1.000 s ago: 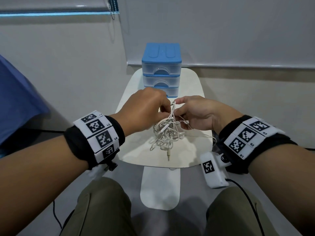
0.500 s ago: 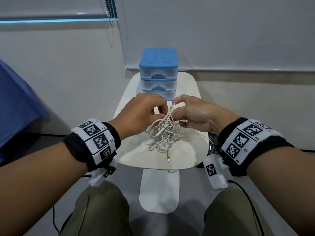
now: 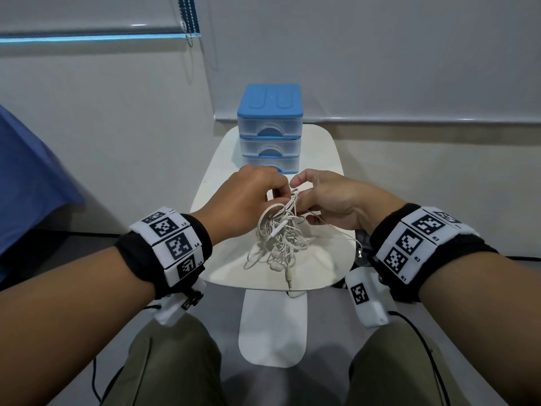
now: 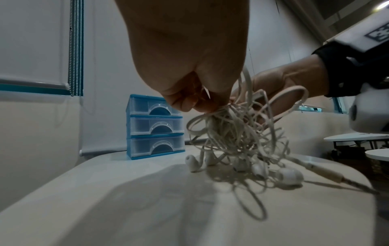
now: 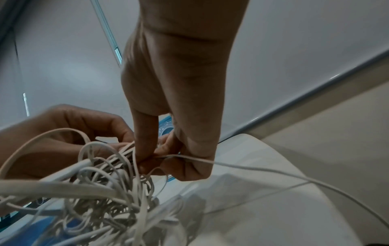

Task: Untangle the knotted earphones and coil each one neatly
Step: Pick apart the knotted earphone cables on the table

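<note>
Left hand (image 3: 248, 200) and right hand (image 3: 330, 200) close together, fingertips pinching cords atop knotted earphones (image 3: 278, 238), earbuds resting on table (image 3: 322, 259)

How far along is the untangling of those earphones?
Nothing is done: the earphones are one knotted clump on the table, none coiled. The left hand and right hand pinch cords at its top. Separating and coiling each one remains.

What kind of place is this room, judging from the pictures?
Probably an office or a lab set up for recording: a small white table against a plain wall, a blue desktop drawer unit, roller blinds, and more white tables behind.
</note>
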A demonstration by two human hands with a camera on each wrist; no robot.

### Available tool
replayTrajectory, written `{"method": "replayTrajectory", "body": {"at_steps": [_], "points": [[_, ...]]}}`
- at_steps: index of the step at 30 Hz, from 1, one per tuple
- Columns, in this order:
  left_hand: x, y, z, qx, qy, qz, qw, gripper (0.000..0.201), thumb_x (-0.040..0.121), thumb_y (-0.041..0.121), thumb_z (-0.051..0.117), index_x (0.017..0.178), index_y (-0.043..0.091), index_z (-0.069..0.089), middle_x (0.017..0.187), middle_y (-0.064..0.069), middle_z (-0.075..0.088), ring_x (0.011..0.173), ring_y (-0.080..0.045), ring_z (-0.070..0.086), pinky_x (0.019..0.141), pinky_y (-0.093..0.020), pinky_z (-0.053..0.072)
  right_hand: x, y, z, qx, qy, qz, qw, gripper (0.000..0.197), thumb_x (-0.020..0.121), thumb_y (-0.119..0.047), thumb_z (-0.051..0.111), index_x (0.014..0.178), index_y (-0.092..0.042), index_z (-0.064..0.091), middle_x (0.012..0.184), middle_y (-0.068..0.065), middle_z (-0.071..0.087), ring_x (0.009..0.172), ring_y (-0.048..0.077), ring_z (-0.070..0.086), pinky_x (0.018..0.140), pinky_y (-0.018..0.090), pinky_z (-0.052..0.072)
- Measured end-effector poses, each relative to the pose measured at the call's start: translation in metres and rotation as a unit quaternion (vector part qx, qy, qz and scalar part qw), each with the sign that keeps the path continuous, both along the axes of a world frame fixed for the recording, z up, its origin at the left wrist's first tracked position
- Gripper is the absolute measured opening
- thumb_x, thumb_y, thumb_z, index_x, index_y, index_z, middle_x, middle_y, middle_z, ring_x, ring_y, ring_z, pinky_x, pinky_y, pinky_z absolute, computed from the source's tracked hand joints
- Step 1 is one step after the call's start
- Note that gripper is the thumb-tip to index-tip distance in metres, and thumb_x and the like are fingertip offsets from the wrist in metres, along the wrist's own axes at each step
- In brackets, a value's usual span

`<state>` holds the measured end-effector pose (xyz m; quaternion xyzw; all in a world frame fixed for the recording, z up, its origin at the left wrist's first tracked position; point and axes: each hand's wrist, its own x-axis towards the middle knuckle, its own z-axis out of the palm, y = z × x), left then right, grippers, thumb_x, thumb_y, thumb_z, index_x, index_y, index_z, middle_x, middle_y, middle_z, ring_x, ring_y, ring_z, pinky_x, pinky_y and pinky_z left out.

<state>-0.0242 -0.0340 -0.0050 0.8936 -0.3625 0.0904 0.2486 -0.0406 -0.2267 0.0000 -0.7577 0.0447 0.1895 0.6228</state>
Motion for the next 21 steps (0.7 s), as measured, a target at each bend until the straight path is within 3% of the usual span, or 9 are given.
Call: {"method": "replayTrajectory", "body": {"at_steps": [6, 9, 13, 17, 21], "points": [[-0.004, 0.001, 0.004, 0.006, 0.06, 0.0, 0.998, 0.007, 0.092, 0.016, 0.075, 0.086, 0.02, 0.072, 0.075, 0.017, 0.066, 0.066, 0.004, 0.06, 0.061, -0.013, 0.041, 0.0, 0.001, -0.006, 0.022, 0.027, -0.045, 0.998, 0.04, 0.093, 0.014, 0.057, 0.108, -0.021, 0.048, 0.079, 0.013, 0.064, 0.061, 0.017, 0.058, 0.059, 0.029, 0.039], [-0.003, 0.003, 0.008, 0.012, 0.08, 0.003, 0.997, 0.005, 0.089, 0.018, 0.079, 0.089, 0.022, 0.077, 0.079, 0.016, 0.071, 0.066, -0.002, 0.062, 0.064, -0.015, 0.048, 0.001, 0.001, -0.007, 0.035, 0.04, -0.066, 0.996, 0.041, 0.092, 0.015, 0.056, 0.108, -0.021, 0.047, 0.08, 0.014, 0.064, 0.063, 0.019, 0.059, 0.059, 0.029, 0.038], [-0.004, 0.005, 0.01, -0.001, 0.079, 0.007, 0.997, 0.01, 0.085, 0.016, 0.084, 0.087, 0.02, 0.075, 0.079, 0.015, 0.07, 0.065, -0.002, 0.061, 0.062, -0.01, 0.044, 0.003, 0.002, -0.005, 0.058, 0.056, -0.083, 0.993, 0.04, 0.092, 0.014, 0.057, 0.102, -0.022, 0.046, 0.075, 0.012, 0.066, 0.063, 0.02, 0.058, 0.058, 0.03, 0.036], [-0.005, 0.006, 0.005, -0.013, 0.057, 0.029, 0.998, 0.011, 0.084, 0.022, 0.084, 0.082, 0.019, 0.074, 0.075, 0.016, 0.07, 0.065, 0.0, 0.061, 0.061, -0.014, 0.044, 0.004, 0.002, -0.001, 0.035, 0.07, -0.07, 0.995, 0.039, 0.092, 0.012, 0.059, 0.1, -0.024, 0.047, 0.067, 0.006, 0.068, 0.057, 0.016, 0.059, 0.061, 0.029, 0.036], [-0.006, 0.005, 0.001, -0.015, 0.043, 0.03, 0.999, 0.01, 0.088, 0.022, 0.081, 0.081, 0.025, 0.074, 0.079, 0.016, 0.07, 0.068, -0.004, 0.064, 0.064, -0.022, 0.048, 0.002, 0.0, 0.003, 0.024, 0.073, -0.054, 0.996, 0.037, 0.091, 0.013, 0.058, 0.1, -0.023, 0.053, 0.076, 0.006, 0.067, 0.061, 0.017, 0.057, 0.061, 0.029, 0.038]]}}
